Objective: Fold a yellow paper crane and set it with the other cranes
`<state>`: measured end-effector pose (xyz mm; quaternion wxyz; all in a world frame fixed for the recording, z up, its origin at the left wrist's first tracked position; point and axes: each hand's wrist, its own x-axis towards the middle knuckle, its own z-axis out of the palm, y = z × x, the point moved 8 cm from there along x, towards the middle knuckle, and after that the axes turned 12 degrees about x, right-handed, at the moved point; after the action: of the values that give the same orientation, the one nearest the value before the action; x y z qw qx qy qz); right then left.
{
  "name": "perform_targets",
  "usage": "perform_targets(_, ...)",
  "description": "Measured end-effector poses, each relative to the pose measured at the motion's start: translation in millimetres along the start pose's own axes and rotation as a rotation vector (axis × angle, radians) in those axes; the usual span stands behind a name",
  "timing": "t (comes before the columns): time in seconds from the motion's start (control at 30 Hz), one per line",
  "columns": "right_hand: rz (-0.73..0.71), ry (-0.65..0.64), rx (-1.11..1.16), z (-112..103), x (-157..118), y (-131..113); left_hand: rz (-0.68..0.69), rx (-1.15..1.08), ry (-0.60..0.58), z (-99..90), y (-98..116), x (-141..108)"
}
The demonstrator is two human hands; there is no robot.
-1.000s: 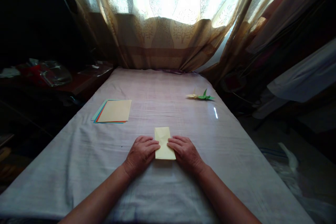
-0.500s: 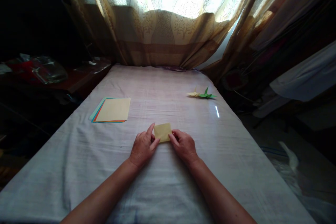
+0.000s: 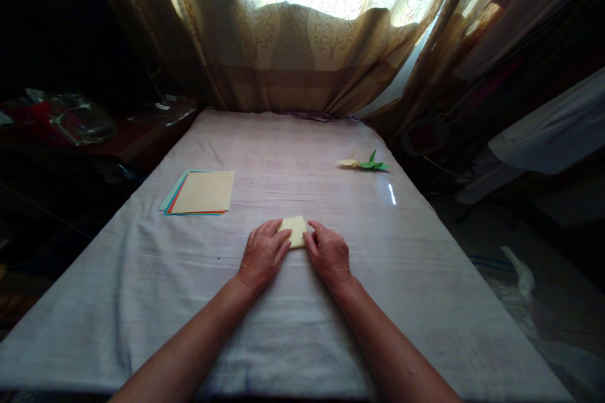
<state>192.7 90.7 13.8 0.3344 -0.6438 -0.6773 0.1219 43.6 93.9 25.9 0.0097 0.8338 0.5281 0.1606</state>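
A small folded square of pale yellow paper point(image 3: 295, 232) lies nearly flat on the cloth between my hands. My left hand point(image 3: 265, 252) has its thumb over the paper's left part and its fingers along the far left edge. On the other side, my right hand point(image 3: 329, 253) holds the right edge between thumb and curled fingers. The paper's left edge is partly hidden under my left fingers. Farther off to the left is a stack of coloured paper sheets point(image 3: 203, 192), cream on top with orange, blue and pale green edges showing.
Two folded paper cranes, one cream point(image 3: 350, 164) and one green point(image 3: 373, 163), sit at the far right of the cloth-covered table point(image 3: 293, 145). Patterned curtains point(image 3: 283, 44) hang behind it. Clear plastic packaging point(image 3: 85, 119) lies on a dark surface at left.
The yellow paper has gone from tilted up towards me to lying nearly flat. My left fingers have moved onto it. The view has tipped slightly downward.
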Motion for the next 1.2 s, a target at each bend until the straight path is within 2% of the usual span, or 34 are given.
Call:
perform_targets(0.3,0.013,0.033,0.180,-9.5,-15.1,1.1,0.073,-0.038,0.000,5.0,1.5,-8.0)
perform_targets(0.57,0.032,0.035,0.117,-10.4,-15.4,1.6,0.149,0.104,-0.071,10.6,12.0,-12.1)
perform_targets(0.77,0.050,-0.007,0.076,-6.8,-10.9,2.3,0.237,0.122,-0.114,17.1,22.4,-18.8)
perform_targets(0.9,0.043,0.002,0.078,-7.7,-11.8,1.9,0.242,0.128,-0.170,23.2,21.7,-20.5)
perform_targets(1.2,0.026,0.011,0.076,-6.5,-13.5,1.2,0.267,0.154,-0.168,26.3,21.5,-20.9)
